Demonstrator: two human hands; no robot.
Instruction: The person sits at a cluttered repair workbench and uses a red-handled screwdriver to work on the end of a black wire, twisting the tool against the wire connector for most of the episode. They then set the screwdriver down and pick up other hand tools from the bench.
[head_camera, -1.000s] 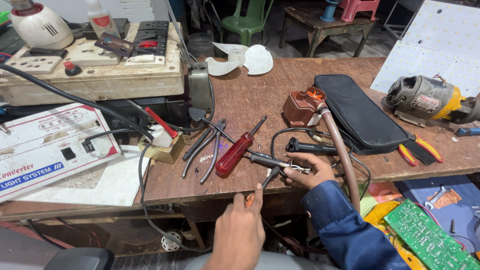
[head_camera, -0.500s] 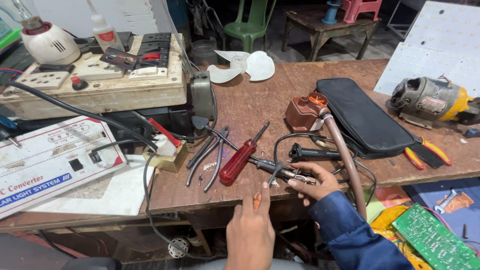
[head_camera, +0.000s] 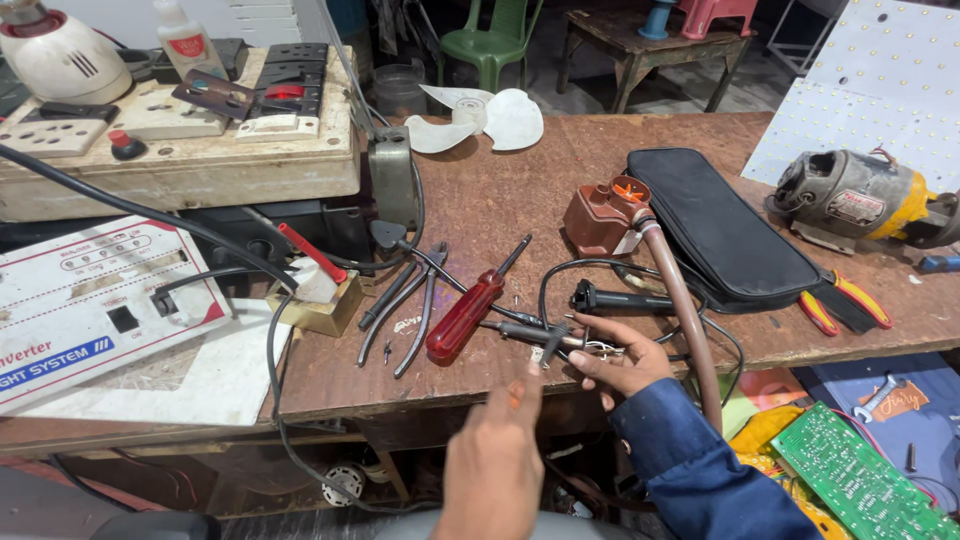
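My right hand (head_camera: 622, 362), in a blue sleeve, pinches a small black part with thin wires (head_camera: 553, 340) at the front edge of the brown workbench (head_camera: 500, 200). My left hand (head_camera: 495, 455) comes up from below with its fingers together. Its fingertips sit just under the black part and pinch what looks like a small orange piece (head_camera: 513, 391), which barely shows. A red-handled screwdriver (head_camera: 465, 315) lies just left of the part. A black-handled tool with a cord (head_camera: 610, 298) lies just beyond my right hand.
Pliers and tweezers (head_camera: 405, 310) lie left of the screwdriver. A black pouch (head_camera: 720, 225), a brown pump with a hose (head_camera: 600, 215), a motor (head_camera: 850, 200) and red-handled pliers (head_camera: 850, 300) are to the right. A switchboard (head_camera: 170, 130) and a white inverter unit (head_camera: 90, 310) stand at left. A green circuit board (head_camera: 860, 480) lies lower right.
My left hand has moved up and a little right, closer to the black part. My right hand has kept its hold in about the same place.
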